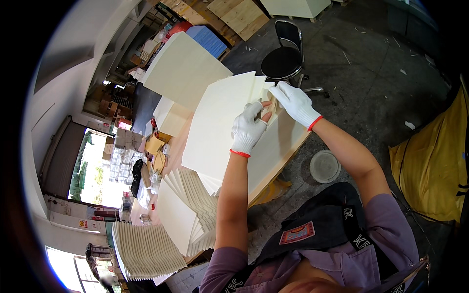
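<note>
A pile of large cream-coloured sheets [215,119] lies in front of me on the table, its upper sheets fanned out. My left hand [248,128] is in a white knitted glove with a red cuff and bare fingertips. It rests at the right edge of the pile, fingers apart. My right hand [297,105], gloved alike, is closed at the far right corner of the sheets, its fingertips pinching their edges. How many sheets it pinches is hidden by the glove.
Nearer on the left are a fanned cream stack [188,210] and a thick wavy stack [144,249]. A wooden table [183,139] bears them. Beyond stand a black chair [283,62] and blue sheets [206,41]. A round lid-like disc [325,166] and yellow sack [430,161] are at right.
</note>
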{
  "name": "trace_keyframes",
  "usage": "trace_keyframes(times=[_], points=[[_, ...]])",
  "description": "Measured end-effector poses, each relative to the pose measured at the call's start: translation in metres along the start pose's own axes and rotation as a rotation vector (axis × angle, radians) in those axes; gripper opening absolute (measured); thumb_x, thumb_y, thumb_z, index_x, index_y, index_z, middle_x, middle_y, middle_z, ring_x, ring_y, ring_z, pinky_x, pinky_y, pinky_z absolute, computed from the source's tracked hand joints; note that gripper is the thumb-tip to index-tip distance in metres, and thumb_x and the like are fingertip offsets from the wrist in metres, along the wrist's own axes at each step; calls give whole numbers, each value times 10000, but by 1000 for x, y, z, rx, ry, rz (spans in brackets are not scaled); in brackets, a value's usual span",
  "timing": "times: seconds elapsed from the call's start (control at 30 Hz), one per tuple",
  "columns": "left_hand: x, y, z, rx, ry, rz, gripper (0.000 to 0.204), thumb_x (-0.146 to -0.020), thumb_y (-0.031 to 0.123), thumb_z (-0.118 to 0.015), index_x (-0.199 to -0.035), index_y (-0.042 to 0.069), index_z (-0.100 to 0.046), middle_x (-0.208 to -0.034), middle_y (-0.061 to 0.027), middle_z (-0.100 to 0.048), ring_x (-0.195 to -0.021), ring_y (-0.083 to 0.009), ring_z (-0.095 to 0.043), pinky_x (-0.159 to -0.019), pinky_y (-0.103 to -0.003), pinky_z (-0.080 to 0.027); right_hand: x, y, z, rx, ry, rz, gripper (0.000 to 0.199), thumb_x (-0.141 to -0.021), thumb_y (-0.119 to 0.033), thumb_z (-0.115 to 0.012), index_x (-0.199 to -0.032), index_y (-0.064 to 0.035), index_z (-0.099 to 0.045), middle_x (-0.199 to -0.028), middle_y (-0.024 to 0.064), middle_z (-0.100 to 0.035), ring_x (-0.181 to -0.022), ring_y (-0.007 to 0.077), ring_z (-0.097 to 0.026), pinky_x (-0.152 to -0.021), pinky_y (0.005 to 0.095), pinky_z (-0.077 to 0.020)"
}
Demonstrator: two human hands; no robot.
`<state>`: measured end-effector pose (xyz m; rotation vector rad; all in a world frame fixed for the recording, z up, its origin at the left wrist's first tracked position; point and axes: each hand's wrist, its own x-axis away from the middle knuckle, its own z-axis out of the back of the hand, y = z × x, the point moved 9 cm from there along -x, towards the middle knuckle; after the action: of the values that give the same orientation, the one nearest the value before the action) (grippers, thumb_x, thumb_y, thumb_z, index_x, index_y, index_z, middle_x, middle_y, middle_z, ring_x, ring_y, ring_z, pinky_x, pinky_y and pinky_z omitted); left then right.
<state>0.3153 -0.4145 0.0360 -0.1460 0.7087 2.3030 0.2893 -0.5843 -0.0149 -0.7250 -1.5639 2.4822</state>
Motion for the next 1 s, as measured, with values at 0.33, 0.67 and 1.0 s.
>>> trace_keyframes(times=[0.33,0.67,1.0], points=[[1,-2,-2,-31,-2,-89,332,-1014,201,-657,-1331,277,-718,-1077,-123,-699,-964,-336,-720,-856,-416,-570,0,4,-2,-102,-18,-37,500,-1077,-541,-527,-1008,-58,-637,-842,167,-685,-846,360,-688,-767,460,-495],[5,6,4,36,40,-36,348,-990,141,-653,-1305,263,-733,-1033,-116,-690,-875,-330,-723,-806,-406,-582,6,-12,19,474,-185,166,521,-1026,-582,-536,-983,-80,-671,-877,132,-712,-827,324,-704,-733,453,-532],[2,6,-1,-24,-22,-82,300,-940,228,-767,-1239,234,-747,-1059,-125,-697,-928,-326,-729,-829,-410,-581,2,-3,6,138,-63,65,387,-1081,-466,-517,-1054,-98,-633,-931,193,-692,-931,410,-673,-791,531,-495]])
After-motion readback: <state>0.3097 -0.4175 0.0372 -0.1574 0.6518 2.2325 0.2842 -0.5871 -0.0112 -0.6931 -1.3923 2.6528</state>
